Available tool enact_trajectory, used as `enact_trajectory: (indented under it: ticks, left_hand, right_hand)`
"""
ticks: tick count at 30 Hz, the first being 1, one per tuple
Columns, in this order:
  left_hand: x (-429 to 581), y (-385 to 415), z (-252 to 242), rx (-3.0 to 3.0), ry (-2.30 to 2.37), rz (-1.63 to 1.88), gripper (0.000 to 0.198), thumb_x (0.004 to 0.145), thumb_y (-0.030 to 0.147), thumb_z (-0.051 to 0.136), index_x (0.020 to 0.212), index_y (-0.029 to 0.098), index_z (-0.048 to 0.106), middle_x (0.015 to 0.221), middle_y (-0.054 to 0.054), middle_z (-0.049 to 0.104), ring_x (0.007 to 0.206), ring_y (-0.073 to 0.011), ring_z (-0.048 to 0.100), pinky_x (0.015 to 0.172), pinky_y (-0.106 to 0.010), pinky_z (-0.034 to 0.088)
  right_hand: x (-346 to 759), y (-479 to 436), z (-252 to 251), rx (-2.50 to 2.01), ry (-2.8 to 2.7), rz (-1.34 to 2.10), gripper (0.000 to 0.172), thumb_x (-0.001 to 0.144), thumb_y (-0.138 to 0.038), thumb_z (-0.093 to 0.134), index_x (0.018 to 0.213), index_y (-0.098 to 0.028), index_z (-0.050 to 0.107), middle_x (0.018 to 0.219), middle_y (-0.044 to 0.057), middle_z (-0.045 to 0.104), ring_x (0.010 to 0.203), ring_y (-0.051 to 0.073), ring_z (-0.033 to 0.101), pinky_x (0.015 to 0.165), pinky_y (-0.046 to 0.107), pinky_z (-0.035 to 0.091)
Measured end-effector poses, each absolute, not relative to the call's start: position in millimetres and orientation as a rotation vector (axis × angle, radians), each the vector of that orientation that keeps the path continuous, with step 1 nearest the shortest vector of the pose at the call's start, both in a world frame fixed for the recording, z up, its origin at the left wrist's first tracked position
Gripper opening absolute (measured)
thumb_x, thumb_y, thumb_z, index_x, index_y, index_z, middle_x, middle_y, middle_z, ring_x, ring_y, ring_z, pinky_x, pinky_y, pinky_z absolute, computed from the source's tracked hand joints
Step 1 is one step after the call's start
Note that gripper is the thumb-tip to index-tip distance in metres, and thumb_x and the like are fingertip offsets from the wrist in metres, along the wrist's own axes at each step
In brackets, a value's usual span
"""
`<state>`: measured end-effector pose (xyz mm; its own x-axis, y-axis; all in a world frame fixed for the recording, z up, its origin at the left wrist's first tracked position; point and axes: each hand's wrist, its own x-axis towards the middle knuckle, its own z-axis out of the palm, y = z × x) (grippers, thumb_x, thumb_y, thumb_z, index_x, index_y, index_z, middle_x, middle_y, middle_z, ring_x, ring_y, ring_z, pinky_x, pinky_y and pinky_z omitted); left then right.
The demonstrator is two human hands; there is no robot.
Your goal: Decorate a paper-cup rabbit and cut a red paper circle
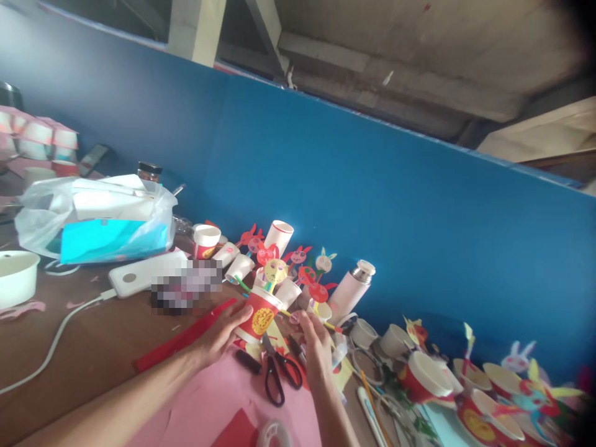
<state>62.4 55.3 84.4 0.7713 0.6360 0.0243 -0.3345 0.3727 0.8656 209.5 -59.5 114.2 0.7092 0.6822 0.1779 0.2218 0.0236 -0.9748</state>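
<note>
My left hand (233, 326) is wrapped round a red paper cup (263, 318) with a yellow printed emblem, held tilted above the work surface. A yellow paper rabbit head (275, 271) shows at the cup's mouth. Just right of the cup, my right hand (317, 338) is closed, thumb and fingertips pinching a small pinkish piece (295, 318) whose kind I cannot make out. A thin yellow strip (284, 313) lies between cup and fingertips. Beneath the hands, black-handled scissors (275, 377) rest on pink paper (209, 403).
Behind the cup stand red paper rabbit heads (307, 274), white cups (239, 269) and a pale thermos (352, 290). A plastic bag (100, 217), a white power bank (146, 273) and its cable lie left. Red cups (426, 375) crowd the right. A blue partition (372, 205) rises behind.
</note>
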Motion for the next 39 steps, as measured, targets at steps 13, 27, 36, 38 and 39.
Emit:
enact_trajectory:
  ticks: [13,27,36,38,39]
  left_hand:
    - [67,55,71,0.867,0.261,0.636,0.043,0.075,0.038,0.068,0.111,0.015,0.06,0.094,-0.01,0.071,0.082,-0.0227,0.067,0.077,-0.032,0.05]
    - [66,57,77,0.799,0.294,0.678,0.035,0.07,0.039,0.073,0.095,0.017,0.061,0.08,-0.004,0.069,0.07,-0.0171,0.064,0.064,-0.025,0.048]
    - [68,60,75,0.787,0.323,0.687,0.038,0.076,0.04,0.066,0.101,0.012,0.061,0.083,-0.008,0.065,0.069,-0.0173,0.061,0.059,-0.026,0.047]
    - [68,62,71,0.789,0.351,0.68,0.039,0.078,0.04,0.064,0.102,0.01,0.061,0.083,-0.009,0.065,0.07,-0.018,0.061,0.06,-0.027,0.048]
    - [68,64,70,0.782,0.365,0.682,0.04,0.078,0.04,0.064,0.103,0.009,0.061,0.083,-0.01,0.065,0.072,-0.0186,0.062,0.061,-0.027,0.049]
  right_hand:
    - [209,-57,107,-1.544,-0.734,0.395,0.019,0.074,-0.034,0.06,0.066,-0.017,0.064,0.053,-0.005,0.053,0.051,0.01,0.044,0.05,0.02,0.035]
    - [221,-51,90,-1.401,-0.648,0.555,0.043,0.079,-0.057,0.052,0.082,-0.017,0.068,0.07,0.004,0.066,0.06,0.016,0.059,0.058,0.028,0.047]
    - [213,-49,83,-1.68,-0.915,0.477,0.037,0.084,-0.048,0.043,0.09,-0.017,0.061,0.072,0.0,0.06,0.062,0.012,0.052,0.055,0.022,0.039]
    - [218,-55,90,-1.814,-1.06,0.455,0.029,0.081,-0.041,0.048,0.077,-0.017,0.063,0.061,-0.002,0.055,0.057,0.012,0.048,0.052,0.023,0.034]
    - [221,-59,94,-1.887,-1.14,0.447,0.025,0.078,-0.036,0.051,0.068,-0.018,0.063,0.056,-0.003,0.052,0.055,0.012,0.047,0.051,0.023,0.031]
